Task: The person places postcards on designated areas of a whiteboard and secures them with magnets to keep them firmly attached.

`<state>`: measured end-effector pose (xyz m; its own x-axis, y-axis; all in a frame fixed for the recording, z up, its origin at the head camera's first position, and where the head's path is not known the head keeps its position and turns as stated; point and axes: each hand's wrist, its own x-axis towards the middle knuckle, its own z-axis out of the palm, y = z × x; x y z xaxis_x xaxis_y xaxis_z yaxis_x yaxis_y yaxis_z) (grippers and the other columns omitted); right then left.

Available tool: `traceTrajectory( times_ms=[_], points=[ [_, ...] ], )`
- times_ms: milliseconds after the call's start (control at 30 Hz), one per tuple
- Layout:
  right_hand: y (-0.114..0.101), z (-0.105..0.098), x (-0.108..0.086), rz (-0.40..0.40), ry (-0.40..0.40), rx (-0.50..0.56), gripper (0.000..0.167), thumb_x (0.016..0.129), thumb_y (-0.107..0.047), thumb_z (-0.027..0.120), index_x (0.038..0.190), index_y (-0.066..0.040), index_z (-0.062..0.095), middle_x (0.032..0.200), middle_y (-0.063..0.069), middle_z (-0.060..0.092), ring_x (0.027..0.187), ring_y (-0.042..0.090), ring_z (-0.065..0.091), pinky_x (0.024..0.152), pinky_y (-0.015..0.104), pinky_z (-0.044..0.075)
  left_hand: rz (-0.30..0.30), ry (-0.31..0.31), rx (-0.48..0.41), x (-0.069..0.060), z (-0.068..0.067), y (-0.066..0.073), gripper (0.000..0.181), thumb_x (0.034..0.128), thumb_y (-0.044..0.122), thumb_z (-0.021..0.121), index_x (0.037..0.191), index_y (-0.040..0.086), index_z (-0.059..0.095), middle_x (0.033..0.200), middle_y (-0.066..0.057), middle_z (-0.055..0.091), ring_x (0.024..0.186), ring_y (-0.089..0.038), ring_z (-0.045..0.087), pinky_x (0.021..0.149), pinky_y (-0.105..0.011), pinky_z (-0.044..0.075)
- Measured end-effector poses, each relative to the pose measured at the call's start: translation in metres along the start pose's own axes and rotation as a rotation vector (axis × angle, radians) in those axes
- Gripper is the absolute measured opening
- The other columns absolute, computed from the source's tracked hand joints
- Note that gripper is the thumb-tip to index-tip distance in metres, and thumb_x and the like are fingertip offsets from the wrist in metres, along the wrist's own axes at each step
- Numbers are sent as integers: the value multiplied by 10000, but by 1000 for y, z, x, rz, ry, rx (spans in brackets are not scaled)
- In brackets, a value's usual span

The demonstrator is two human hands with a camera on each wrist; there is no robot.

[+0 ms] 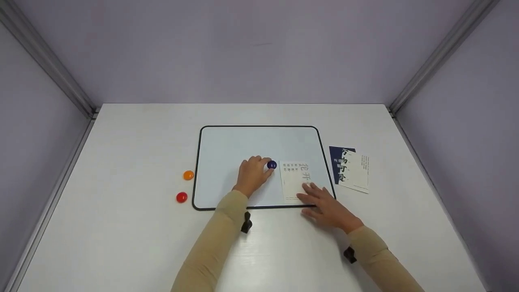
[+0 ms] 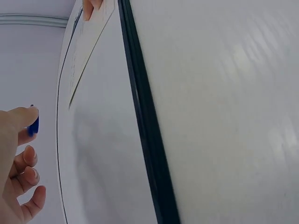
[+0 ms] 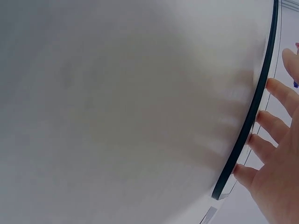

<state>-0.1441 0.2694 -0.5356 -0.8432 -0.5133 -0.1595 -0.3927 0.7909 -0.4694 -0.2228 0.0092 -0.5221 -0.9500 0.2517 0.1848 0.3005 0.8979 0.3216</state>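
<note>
My left hand point(image 1: 252, 174) pinches a round dark blue magnet point(image 1: 272, 164) between thumb and index finger, over the middle of a black-framed whiteboard point(image 1: 231, 146). The left wrist view shows the magnet point(image 2: 33, 126) held on edge, with the other fingers loosely bent. A white card with Chinese writing point(image 1: 290, 182) lies on the board's right part, just right of the magnet. My right hand point(image 1: 326, 207), fingers spread, rests at the card's lower right corner and across the board's front edge. In the right wrist view the fingertips of that hand point(image 3: 275, 154) reach the black frame point(image 3: 247, 123).
An orange magnet point(image 1: 188, 175) and a red magnet point(image 1: 181, 197) lie on the white table point(image 1: 134, 154) left of the board. Right of the board, a white card point(image 1: 359, 174) overlaps a dark blue card point(image 1: 335, 156). Panel walls point(image 1: 243, 61) surround the table at back and sides.
</note>
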Motion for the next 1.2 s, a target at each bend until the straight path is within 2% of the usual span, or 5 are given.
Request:
traceTrajectory(
  times_ms=[133, 400, 767, 1033, 1200],
  points=[
    [-1, 1, 1, -19, 27, -11, 535, 948, -407, 560, 1437, -210, 466, 1602, 69, 297, 1508, 340, 211, 1222, 594, 143, 18, 40, 9, 1, 4, 1, 360, 921, 375, 621, 1197, 150, 671, 1115, -83, 714, 1025, -239, 674, 835, -383, 550],
    [-7, 3, 4, -13, 21, -39, 542, 955, -456, 526, 1452, -256, 440, 1607, 30, 288, 1517, 315, 199, 1205, 646, 112, 3, 5, -7, 6, 5, 3, 372, 933, 385, 601, 1216, 152, 660, 1133, -74, 712, 1039, -236, 671, 872, -386, 548],
    [-7, 4, 4, -3, 11, -38, 539, 959, -467, 513, 1452, -263, 437, 1611, 30, 277, 1521, 314, 189, 1201, 658, 95, -24, -43, -48, 11, 9, 13, 386, 952, 387, 571, 1258, 161, 637, 1194, -73, 691, 1108, -231, 648, 920, -390, 532],
    [-6, 5, 5, -24, 23, -25, 531, 956, -437, 536, 1440, -232, 460, 1599, 66, 304, 1507, 344, 215, 1186, 676, 115, -26, -25, 24, 16, 20, 21, 360, 941, 381, 585, 1225, 173, 659, 1116, -58, 718, 1019, -215, 682, 857, -376, 561],
    [-6, 4, 5, -19, 14, -30, 533, 954, -441, 536, 1439, -233, 462, 1598, 65, 302, 1507, 341, 216, 1183, 680, 118, -41, -53, 30, 17, 24, 26, 356, 951, 370, 570, 1240, 177, 648, 1121, -53, 709, 1027, -211, 672, 870, -378, 555]
  ],
)
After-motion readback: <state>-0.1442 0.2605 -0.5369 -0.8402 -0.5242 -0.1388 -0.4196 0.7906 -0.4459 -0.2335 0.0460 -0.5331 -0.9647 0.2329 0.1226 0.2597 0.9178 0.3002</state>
